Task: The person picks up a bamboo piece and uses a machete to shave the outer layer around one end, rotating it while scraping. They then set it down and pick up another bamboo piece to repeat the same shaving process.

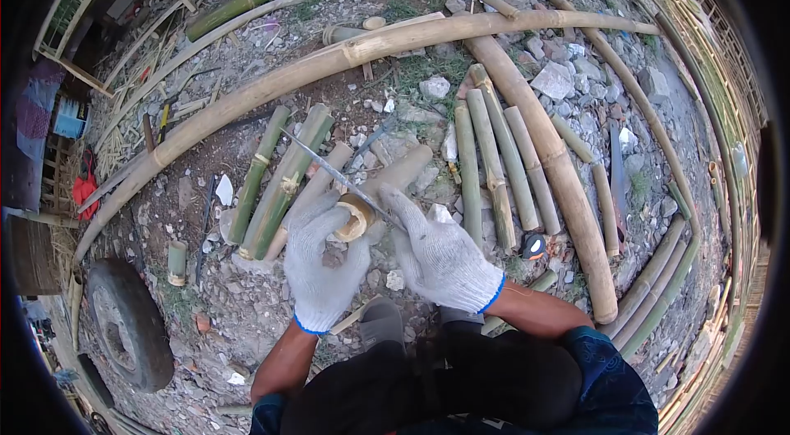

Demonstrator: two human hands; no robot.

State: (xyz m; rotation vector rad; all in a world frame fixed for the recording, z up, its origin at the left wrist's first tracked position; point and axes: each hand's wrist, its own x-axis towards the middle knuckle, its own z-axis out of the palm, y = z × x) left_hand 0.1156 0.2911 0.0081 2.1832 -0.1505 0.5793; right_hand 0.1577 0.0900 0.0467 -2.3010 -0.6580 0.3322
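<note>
Both hands wear pale knit gloves with blue cuffs. My left hand (322, 258) is wrapped round a short bamboo tube (360, 215), whose open, hollow end faces up toward me. A long narrow blade (333, 174) lies slanted across the tube's rim, its tip pointing to the upper left. My right hand (440, 258) is closed at the lower right end of the blade; its handle is hidden by the glove. Just left of the tube lie cut green bamboo pieces (290, 180), and behind it a paler piece (403, 170) rests on the rubble.
A long bamboo pole (329, 63) arches across the ground ahead. More cut pieces (491, 163) and a thick pole (564, 180) lie to the right, near a tape measure (534, 246). An old tyre (130, 325) is at left. Stones (555, 81) are scattered about.
</note>
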